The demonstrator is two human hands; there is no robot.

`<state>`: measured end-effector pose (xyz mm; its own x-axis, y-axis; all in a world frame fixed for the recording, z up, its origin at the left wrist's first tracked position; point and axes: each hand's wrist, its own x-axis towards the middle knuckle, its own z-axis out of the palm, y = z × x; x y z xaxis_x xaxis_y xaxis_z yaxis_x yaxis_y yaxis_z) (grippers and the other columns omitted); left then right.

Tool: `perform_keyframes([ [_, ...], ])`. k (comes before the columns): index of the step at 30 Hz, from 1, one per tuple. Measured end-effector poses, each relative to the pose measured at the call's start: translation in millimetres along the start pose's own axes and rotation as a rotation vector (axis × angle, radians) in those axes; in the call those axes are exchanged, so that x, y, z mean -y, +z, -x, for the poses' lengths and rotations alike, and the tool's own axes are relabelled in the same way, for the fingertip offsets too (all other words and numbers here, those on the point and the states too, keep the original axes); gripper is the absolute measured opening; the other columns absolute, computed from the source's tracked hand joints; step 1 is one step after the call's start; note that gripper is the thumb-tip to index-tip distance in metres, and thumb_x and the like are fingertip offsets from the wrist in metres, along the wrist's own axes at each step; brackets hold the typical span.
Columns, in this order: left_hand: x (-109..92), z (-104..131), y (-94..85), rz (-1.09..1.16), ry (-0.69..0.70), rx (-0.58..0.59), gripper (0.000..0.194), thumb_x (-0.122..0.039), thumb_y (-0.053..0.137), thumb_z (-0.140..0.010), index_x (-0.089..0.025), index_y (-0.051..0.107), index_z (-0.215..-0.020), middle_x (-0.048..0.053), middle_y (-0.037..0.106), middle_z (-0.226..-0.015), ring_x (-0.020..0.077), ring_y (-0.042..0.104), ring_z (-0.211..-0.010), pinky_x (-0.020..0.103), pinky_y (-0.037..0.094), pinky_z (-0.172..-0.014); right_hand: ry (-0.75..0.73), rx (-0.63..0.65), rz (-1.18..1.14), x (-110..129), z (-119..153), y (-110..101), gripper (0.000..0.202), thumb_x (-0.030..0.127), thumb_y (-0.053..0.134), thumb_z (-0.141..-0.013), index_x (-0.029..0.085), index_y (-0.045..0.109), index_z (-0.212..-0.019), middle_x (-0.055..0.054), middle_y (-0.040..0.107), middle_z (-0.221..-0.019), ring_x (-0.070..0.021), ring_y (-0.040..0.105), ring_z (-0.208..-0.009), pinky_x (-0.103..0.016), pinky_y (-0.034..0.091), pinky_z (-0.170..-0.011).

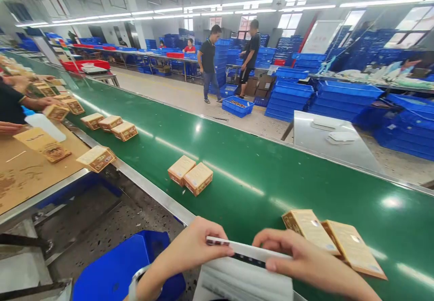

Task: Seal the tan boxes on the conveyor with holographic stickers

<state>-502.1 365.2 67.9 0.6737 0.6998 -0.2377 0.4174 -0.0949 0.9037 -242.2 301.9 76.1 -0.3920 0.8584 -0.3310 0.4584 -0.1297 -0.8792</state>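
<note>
My left hand (203,242) pinches the left end of a narrow white piece with a dark patterned band (249,256). My right hand (294,253) grips the right end of the same piece, thumb below and fingers above. What kind of thing it is I cannot make out. Below it is a blurred white surface (251,280). Just beyond my right hand, two tan and brown cartons (310,228) (354,246) lie on the green conveyor belt (244,156). Another pair of cartons (183,170) (199,178) rests farther up the belt.
A blue bin (118,265) stands at lower left. More cartons (110,123) lie along the belt, and one carton (96,157) overhangs its metal edge. Co-workers' hands (50,104) handle cartons at far left. Stacked blue crates (288,100) and two standing people (208,61) (250,54) are beyond.
</note>
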Motion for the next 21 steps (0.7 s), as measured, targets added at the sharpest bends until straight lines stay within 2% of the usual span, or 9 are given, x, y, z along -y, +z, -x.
perform_keyframes([
  [2, 20.4, 22.3, -16.8, 0.038, -0.096, -0.082, 0.028, -0.039, 0.073, -0.079, -0.012, 0.073, -0.07, -0.002, 0.059, -0.057, 0.0099, 0.047, -0.056, 0.021, 0.031, -0.052, -0.056, -0.052, -0.043, 5.2, -38.9, -12.7, 0.042, 0.058, 0.051, -0.091, 0.022, 0.064, -0.108, -0.005, 0.071, -0.095, -0.021, 0.066, -0.088, -0.03, 0.052, -0.078],
  [4, 42.8, 48.8, -43.1, 0.067, -0.153, -0.163, 0.027, -0.04, 0.074, -0.079, -0.013, 0.075, -0.073, 0.001, 0.067, -0.064, 0.0132, 0.055, -0.06, 0.022, 0.037, -0.055, -0.081, -0.234, 0.043, 13.3, -79.0, -13.7, 0.043, 0.058, 0.044, -0.094, 0.022, 0.064, -0.107, -0.008, 0.071, -0.101, -0.0242, 0.066, -0.095, -0.036, 0.052, -0.084],
  [6, 64.1, 77.4, -81.7, 0.059, -0.104, -0.325, 0.02, -0.036, 0.078, -0.076, -0.016, 0.078, -0.075, 0.007, 0.076, -0.098, 0.0219, 0.066, -0.091, 0.025, 0.047, -0.078, -0.133, -0.312, 0.161, 27.4, -113.5, -3.4, 0.039, 0.055, 0.045, -0.094, 0.024, 0.064, -0.107, -0.009, 0.07, -0.108, -0.0262, 0.065, -0.099, -0.038, 0.052, -0.084],
  [9, 93.0, 118.5, -159.4, 0.307, -0.083, -0.784, 0.018, -0.027, 0.089, -0.061, -0.016, 0.076, -0.064, 0.013, 0.069, -0.128, 0.0331, 0.055, -0.126, 0.031, 0.037, -0.11, -0.282, -0.159, 0.258, 55.6, -152.1, 18.1, 0.032, 0.048, 0.049, -0.093, 0.026, 0.064, -0.11, -0.007, 0.07, -0.111, -0.0246, 0.066, -0.093, -0.037, 0.052, -0.079],
  [12, 120.5, 147.7, -236.3, 0.437, -0.049, -0.995, 0.026, -0.029, 0.092, -0.055, -0.015, 0.074, -0.067, 0.016, 0.067, -0.13, 0.0367, 0.052, -0.13, 0.038, 0.034, -0.114, -0.413, -0.035, 0.424, 86.7, -199.6, 33.8, 0.023, 0.04, 0.051, -0.093, 0.025, 0.065, -0.104, -0.005, 0.071, -0.106, -0.0224, 0.066, -0.092, -0.035, 0.051, -0.08],
  [14, 138.8, 157.6, -272.5, 0.55, 0.031, -1.079, 0.032, -0.038, 0.087, -0.065, -0.014, 0.075, -0.082, 0.017, 0.07, -0.124, 0.036, 0.056, -0.127, 0.044, 0.038, -0.113, -0.494, 0.01, 0.564, 111.5, -248.3, 45.8, 0.021, 0.034, 0.052, -0.094, 0.023, 0.064, -0.106, -0.006, 0.071, -0.107, -0.0218, 0.066, -0.098, -0.034, 0.051, -0.083],
  [17, 169.0, 165.0, -297.5, 0.738, 0.209, -1.142, 0.04, -0.048, 0.071, -0.081, -0.015, 0.072, -0.104, 0.015, 0.075, -0.112, 0.0311, 0.061, -0.122, 0.045, 0.042, -0.111, -0.574, 0.039, 0.68, 158.8, -337.7, 79.1, 0.033, 0.022, 0.055, -0.092, 0.015, 0.057, -0.125, -0.013, 0.068, -0.116, -0.0243, 0.064, -0.109, -0.038, 0.049, -0.094],
  [19, 193.1, 171.1, -297.0, 0.861, 0.334, -1.147, 0.041, -0.05, 0.063, -0.086, -0.018, 0.069, -0.112, 0.01, 0.078, -0.105, 0.0285, 0.062, -0.121, 0.044, 0.044, -0.11, -0.659, 0.074, 0.761, 194.1, -393.9, 112.7, 0.051, 0.015, 0.061, -0.089, 0.011, 0.048, -0.138, -0.02, 0.054, -0.139, -0.0287, 0.052, -0.129, -0.042, 0.042, -0.105],
  [21, 219.7, 179.9, -285.6, 0.979, 0.443, -1.126, 0.039, -0.05, 0.06, -0.086, -0.022, 0.068, -0.112, 0.006, 0.079, -0.095, 0.027, 0.064, -0.12, 0.042, 0.047, -0.108, -0.746, 0.146, 0.843, 227.7, -438.7, 150.9, 0.06, 0.019, 0.066, -0.088, 0.015, 0.043, -0.143, -0.016, 0.042, -0.151, -0.0326, 0.039, -0.139, -0.052, 0.035, -0.112],
])
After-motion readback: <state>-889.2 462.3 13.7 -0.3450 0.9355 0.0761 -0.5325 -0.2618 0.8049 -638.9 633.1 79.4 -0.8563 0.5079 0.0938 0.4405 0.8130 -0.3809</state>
